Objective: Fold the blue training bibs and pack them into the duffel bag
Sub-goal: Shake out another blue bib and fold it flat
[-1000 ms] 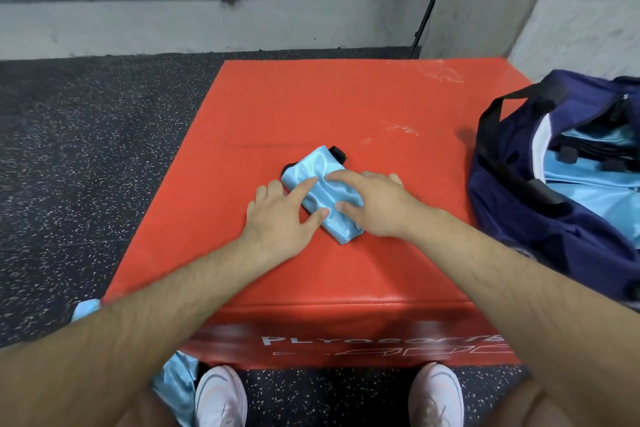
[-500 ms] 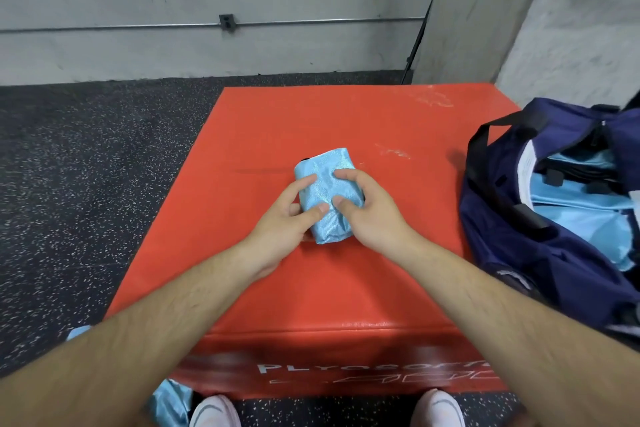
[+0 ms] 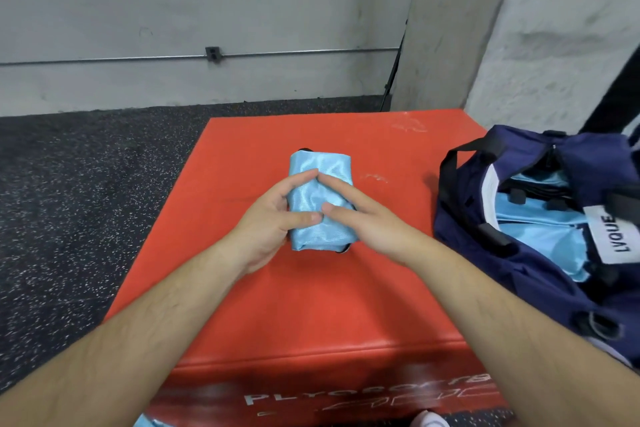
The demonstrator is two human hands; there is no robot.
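Bib: folded into a compact pale-blue bundle, held over the middle of the red box. I cannot tell whether its lower edge rests on the box or is just clear of it. Its long axis runs away from me, near to far.

Left hand: grasping the bundle's left side, fingers curled round it, thumb across the front.

Right hand: on the right side, thumb and forefinger pressed on the front face. The other fingers are hidden behind the cloth, so I judge this a grip too.

Bag: on my right, at the box's right edge, well apart from the bundle. The mouth is open, with pale-blue cloth already inside.

Finding: folding looks complete. The coming move is a carry to the right. My right hand is the nearer one to the bag. The opening appears to run near to far as well, so the bundle should need little turning.

Risk: the cloth is slick, and the fold may spring open if either grip loosens.
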